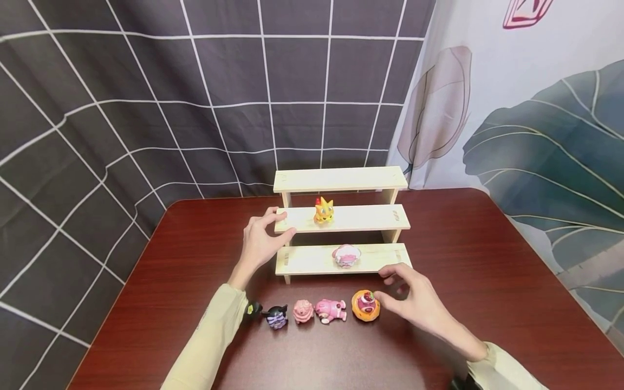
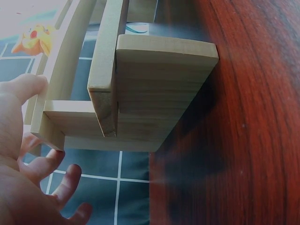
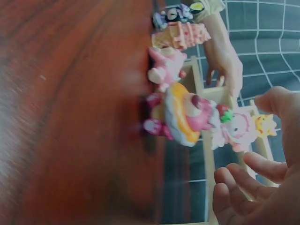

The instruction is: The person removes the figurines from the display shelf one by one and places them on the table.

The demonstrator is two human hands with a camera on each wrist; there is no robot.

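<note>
My left hand [image 1: 260, 241] holds the left end of the middle step of a three-step wooden display stand [image 1: 361, 218], thumb at the front edge and fingers behind it, as the left wrist view also shows. My right hand [image 1: 419, 295] hovers with parted, bent fingers just right of a pink bear figurine with an orange ring [image 1: 365, 306] and a strawberry on top. It looks apart from the figurine, with nothing in its grasp. A yellow-orange figurine [image 1: 324, 211] stands on the middle step, and a pink-and-white figurine [image 1: 346, 255] on the lowest.
Left of the ringed bear, a row on the dark red table [image 1: 185, 260] holds a lying pink figurine [image 1: 331, 311], a light pink swirled figurine [image 1: 303, 311], a black-and-purple figurine [image 1: 277, 317] and a black one [image 1: 253, 309] beside the left sleeve. A grey checked curtain [image 1: 219, 70] hangs behind.
</note>
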